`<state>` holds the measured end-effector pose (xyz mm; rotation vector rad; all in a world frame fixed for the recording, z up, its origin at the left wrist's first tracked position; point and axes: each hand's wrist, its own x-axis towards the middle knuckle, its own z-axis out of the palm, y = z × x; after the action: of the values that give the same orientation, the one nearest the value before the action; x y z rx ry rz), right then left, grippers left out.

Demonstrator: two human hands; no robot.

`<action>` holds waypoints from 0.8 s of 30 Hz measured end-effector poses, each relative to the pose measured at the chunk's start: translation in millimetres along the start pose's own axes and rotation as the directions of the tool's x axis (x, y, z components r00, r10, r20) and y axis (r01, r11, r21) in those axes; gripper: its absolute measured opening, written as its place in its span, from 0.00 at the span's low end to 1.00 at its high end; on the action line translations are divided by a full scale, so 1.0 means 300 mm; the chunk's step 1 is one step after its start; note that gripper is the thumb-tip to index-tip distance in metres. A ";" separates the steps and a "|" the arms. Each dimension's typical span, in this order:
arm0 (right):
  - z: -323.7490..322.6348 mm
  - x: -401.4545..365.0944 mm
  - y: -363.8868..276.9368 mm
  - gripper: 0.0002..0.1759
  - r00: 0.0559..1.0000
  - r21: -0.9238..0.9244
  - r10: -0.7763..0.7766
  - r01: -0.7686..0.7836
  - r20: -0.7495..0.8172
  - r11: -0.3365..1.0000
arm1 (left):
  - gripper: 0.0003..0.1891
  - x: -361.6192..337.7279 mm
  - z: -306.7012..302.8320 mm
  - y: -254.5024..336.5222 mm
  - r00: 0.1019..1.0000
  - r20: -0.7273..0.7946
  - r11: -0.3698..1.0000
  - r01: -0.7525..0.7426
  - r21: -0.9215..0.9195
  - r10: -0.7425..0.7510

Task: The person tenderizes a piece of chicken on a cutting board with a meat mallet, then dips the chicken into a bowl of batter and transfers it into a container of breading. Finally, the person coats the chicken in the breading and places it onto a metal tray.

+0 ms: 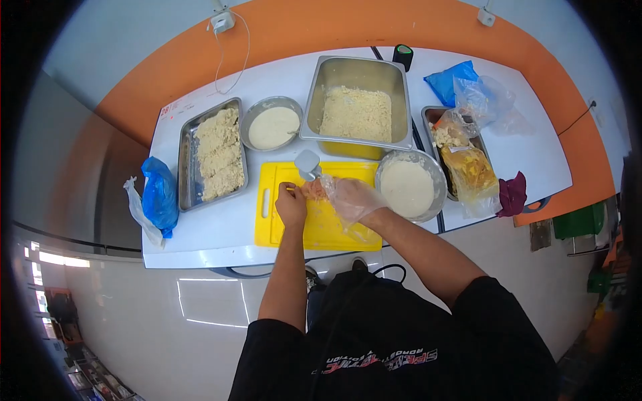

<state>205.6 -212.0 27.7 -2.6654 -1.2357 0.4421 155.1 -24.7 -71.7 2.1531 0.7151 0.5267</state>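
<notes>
A yellow cutting board (274, 230) lies at the table's front edge with a flat piece of pinkish meat (313, 190) on it. My left hand (291, 204) is bare, its fingers pinched at the meat's left edge. My right hand (354, 198) wears a loose clear plastic glove and is closed on a metal mallet, whose square grey head (307, 162) is raised above the board's back edge. The glove hides most of the handle and the right side of the meat.
Left are a crumb-coated tray (243, 167), a bowl of pale batter (274, 127) and blue bags (159, 197). Behind the board stands a deep steel pan (409, 100); to the right, another batter bowl (406, 187), a tray with bagged food (471, 174) and a maroon cloth (512, 194).
</notes>
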 end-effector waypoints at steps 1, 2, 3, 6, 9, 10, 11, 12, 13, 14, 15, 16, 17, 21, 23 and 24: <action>0.106 0.006 0.027 0.17 0.996 -0.072 -0.005 0.012 0.095 0.997 | 0.07 -0.014 0.003 -0.015 1.000 0.006 1.000 0.013 0.006 -0.013; 0.170 0.000 0.032 0.16 0.983 -0.140 -0.002 0.028 0.182 0.990 | 0.07 -0.019 0.004 -0.027 1.000 -0.011 1.000 0.006 -0.002 -0.006; 0.139 0.000 0.027 0.16 0.985 -0.147 -0.002 0.027 0.173 0.989 | 0.07 0.005 0.008 -0.013 0.999 -0.043 1.000 -0.015 -0.021 0.014; 0.078 -0.025 0.014 0.17 0.996 0.022 -0.016 0.014 0.092 1.000 | 0.08 0.013 -0.003 -0.018 1.000 0.005 1.000 0.004 -0.025 -0.004; 0.077 -0.040 0.025 0.17 0.998 -0.018 -0.030 0.029 -0.049 0.999 | 0.09 0.032 -0.007 -0.056 0.996 0.075 0.993 0.058 -0.100 -0.051; 0.124 -0.063 0.016 0.18 0.999 0.070 0.049 -0.050 0.018 0.996 | 0.09 0.013 -0.013 -0.085 0.994 0.082 0.993 0.074 -0.094 -0.067; 0.162 -0.077 0.004 0.19 0.989 0.158 0.128 -0.139 0.080 0.978 | 0.10 0.015 -0.029 -0.107 0.983 0.157 0.987 0.118 -0.108 -0.100; 0.114 -0.055 0.019 0.19 0.990 0.146 0.127 -0.134 0.058 0.980 | 0.11 0.066 -0.029 -0.078 0.972 0.209 0.979 0.142 -0.144 -0.110; 0.069 -0.041 0.033 0.19 0.994 0.016 -0.003 0.002 0.112 1.000 | 0.12 0.077 -0.040 -0.066 0.949 0.263 0.963 0.219 -0.160 -0.172; 0.062 -0.050 0.015 0.18 0.975 -0.079 -0.117 0.134 0.191 0.988 | 0.12 0.069 -0.058 -0.071 0.947 0.269 0.964 0.221 -0.150 -0.176; 0.067 -0.043 0.014 0.18 0.974 -0.083 -0.120 0.137 0.190 0.987 | 0.12 0.079 -0.063 -0.064 0.943 0.289 0.965 0.215 -0.152 -0.164; 0.073 -0.037 0.010 0.18 0.991 -0.086 -0.076 0.086 0.110 0.993 | 0.12 0.088 -0.065 -0.057 0.939 0.305 0.964 0.213 -0.158 -0.157; 0.096 -0.051 0.003 0.18 0.999 -0.074 -0.028 0.032 0.043 0.997 | 0.12 0.072 -0.066 -0.060 0.936 0.308 0.961 0.229 -0.156 -0.173; 0.034 -0.068 0.004 0.22 0.990 -0.057 -0.059 0.067 0.127 0.996 | 0.13 0.097 -0.069 -0.044 0.936 0.327 0.954 0.211 -0.214 -0.134; 0.034 -0.044 0.013 0.14 0.991 -0.087 -0.129 0.124 -0.048 0.988 | 0.13 0.099 -0.069 -0.058 0.928 0.341 0.941 0.242 -0.238 -0.152; 0.078 -0.031 0.014 0.14 0.991 -0.082 -0.129 0.126 -0.041 0.989 | 0.12 0.094 -0.069 -0.056 0.930 0.332 0.939 0.244 -0.242 -0.156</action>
<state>195.1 -221.2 6.3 -2.6244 -1.4283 0.3166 159.3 13.8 -68.9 1.8159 0.6350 0.1613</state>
